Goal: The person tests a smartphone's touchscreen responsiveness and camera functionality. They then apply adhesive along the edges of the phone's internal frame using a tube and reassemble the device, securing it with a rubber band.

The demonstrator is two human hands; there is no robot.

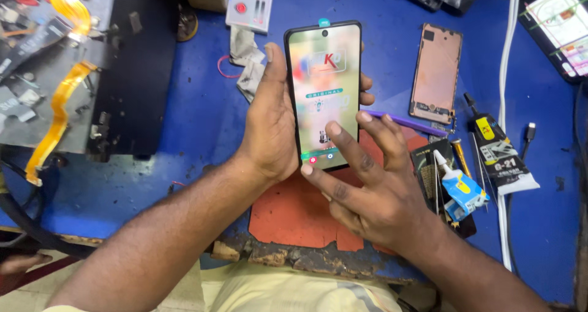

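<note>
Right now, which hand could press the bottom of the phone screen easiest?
Probably the right hand: its fingertips already rest on the lower part of the phone. The left hand is busy gripping the phone's edge, holding it up.

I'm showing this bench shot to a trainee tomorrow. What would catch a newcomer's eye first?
The phone screen at centre, held upright in the left hand, with the right hand touching its lower edge with its fingertips. Below them lies an orange-red mat on the blue worktable. To the right lie a bare copper-toned phone back frame and glue tubes; yellow ribbon cables curl at far left.
</note>
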